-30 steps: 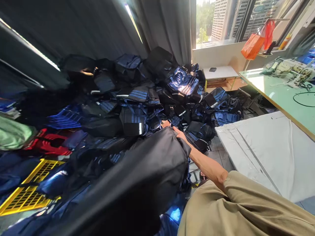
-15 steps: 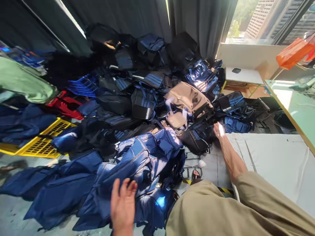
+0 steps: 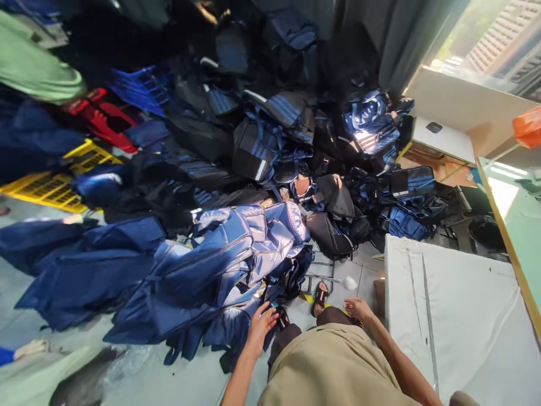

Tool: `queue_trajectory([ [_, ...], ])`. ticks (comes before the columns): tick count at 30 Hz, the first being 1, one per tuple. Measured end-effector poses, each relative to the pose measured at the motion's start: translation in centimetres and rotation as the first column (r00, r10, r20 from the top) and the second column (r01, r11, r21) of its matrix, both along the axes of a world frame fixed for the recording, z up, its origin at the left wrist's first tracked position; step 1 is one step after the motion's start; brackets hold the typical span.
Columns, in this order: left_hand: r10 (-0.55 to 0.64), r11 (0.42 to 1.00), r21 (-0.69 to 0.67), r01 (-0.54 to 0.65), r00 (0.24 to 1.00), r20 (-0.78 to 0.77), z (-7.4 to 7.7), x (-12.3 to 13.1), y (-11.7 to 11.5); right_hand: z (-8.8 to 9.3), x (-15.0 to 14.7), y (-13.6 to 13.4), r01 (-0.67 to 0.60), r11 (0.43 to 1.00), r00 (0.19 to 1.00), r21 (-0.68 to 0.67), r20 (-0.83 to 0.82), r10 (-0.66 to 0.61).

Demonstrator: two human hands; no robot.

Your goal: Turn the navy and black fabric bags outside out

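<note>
My left hand [image 3: 262,327] is open, its fingers apart and empty, beside the near edge of a heap of shiny blue bags [image 3: 228,242]. Low in front of my body, my right hand [image 3: 358,310] has loosely bent fingers with nothing between them. It is close to my dark trouser leg and left of the white-topped table. Beyond the hands lies a large pile of black backpacks with blue stripes [image 3: 257,149]. A dark bag [image 3: 336,197] rests on the near right part of that pile, partly in sunlight.
A white-covered table [image 3: 465,321] stands at my right, with a green-topped table [image 3: 518,197] behind it. Yellow crates [image 3: 51,192] and a blue crate [image 3: 141,90] are at left. Another person's hand [image 3: 31,348] shows at lower left. A metal rack [image 3: 319,276] lies on the floor.
My right hand has drawn back from the pile towards my body. The sunlit brownish bag seen over the pile is no longer there; a dark bag lies lower near that spot. The view has tilted down.
</note>
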State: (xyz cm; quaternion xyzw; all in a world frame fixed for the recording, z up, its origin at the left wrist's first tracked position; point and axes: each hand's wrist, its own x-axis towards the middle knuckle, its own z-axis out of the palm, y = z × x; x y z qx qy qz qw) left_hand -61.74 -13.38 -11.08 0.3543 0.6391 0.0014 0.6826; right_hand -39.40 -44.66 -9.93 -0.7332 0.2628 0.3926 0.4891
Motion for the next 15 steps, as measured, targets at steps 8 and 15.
queue_trajectory([
  [8, -0.03, 1.0, -0.004, 0.03, 0.997, -0.068, -4.8, 0.1, 5.9, -3.2, -3.3, -2.9, -0.185, 0.978, 0.983, -0.097, -0.03, 0.183],
  [15, -0.148, 0.963, 0.209, 0.168, 0.983, -0.107, -11.2, 0.5, 11.4, -3.9, -10.3, -6.3, -0.364, 0.904, 0.931, -0.223, -0.113, 0.347],
])
